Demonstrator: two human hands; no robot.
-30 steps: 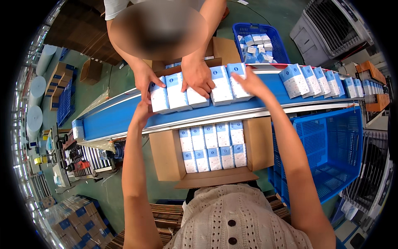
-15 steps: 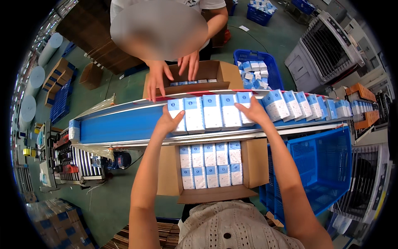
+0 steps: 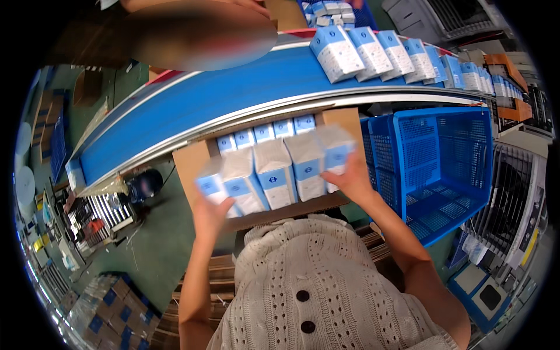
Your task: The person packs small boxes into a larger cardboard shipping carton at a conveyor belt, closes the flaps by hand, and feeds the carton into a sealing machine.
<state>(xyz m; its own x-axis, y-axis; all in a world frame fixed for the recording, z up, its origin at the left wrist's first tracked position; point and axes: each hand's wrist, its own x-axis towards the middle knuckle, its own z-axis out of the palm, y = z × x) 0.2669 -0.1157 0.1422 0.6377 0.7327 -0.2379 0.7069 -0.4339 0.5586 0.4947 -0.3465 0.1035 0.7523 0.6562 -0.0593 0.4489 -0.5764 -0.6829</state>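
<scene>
Between my two hands a row of several blue-and-white tissue packs (image 3: 273, 181) is squeezed together, tilted so that their pale sides face up. My left hand (image 3: 211, 216) presses on the row's left end, and my right hand (image 3: 352, 179) grips its right end. The row is over the near part of an open cardboard box (image 3: 195, 166) in front of my body. Beyond it, in the box's far part, more tissue packs (image 3: 264, 133) stand side by side. The held row hides the rest of the box's inside. Motion blurs the row's ends.
A blue conveyor belt (image 3: 233, 87) runs behind the box, with a line of leaning packs (image 3: 366, 55) on its right part. Blue plastic crates (image 3: 441, 113) stand right of the box. Across the belt are a co-worker's arm (image 3: 192, 3) and another crate holding packs (image 3: 332, 10).
Both hands have lifted the row of packs off the belt and brought it toward me, over the box. The head view has tilted down, and the co-worker is now mostly out of view.
</scene>
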